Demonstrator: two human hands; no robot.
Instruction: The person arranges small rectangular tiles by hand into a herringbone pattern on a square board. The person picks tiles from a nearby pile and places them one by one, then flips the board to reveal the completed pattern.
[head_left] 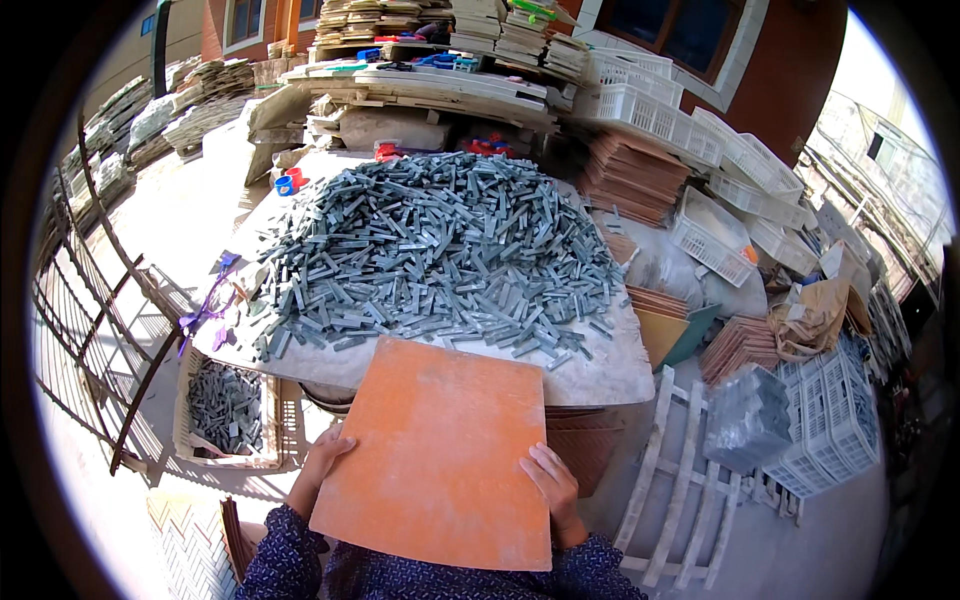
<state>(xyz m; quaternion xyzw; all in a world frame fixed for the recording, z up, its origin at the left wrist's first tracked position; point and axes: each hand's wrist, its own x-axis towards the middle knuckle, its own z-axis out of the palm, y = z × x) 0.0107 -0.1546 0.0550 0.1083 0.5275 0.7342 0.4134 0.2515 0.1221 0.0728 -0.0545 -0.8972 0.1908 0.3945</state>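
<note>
Left hand (322, 455) holds the left edge of the orange board (430, 460), thumb side showing; the rest of its grip goes under and is hidden. Right hand (555, 485) has the right edge, fingertips on the top face, underside grip out of sight. Both closed on the board, neither spread wide.

Board sits face up between the person's torso and the table (615, 378). Its far edge overlaps the table's front edge in view; can't really tell from this angle if it rests there or is held just above. Pale scuffs on the face.

Pile of grey strips (440, 250) covers most of the tabletop, bottom layers buried. Crate (182, 405) at lower left has more strips, depth unreadable. Under the table, brown sheets (590, 445) are partly blocked by the board and in shade. Herringbone panel (185, 540) is cut off at the bottom rim. Plastic-wrapped block (748, 418) on the right: contents blurred by glare. Sleeves (285, 560) run out of frame.
</note>
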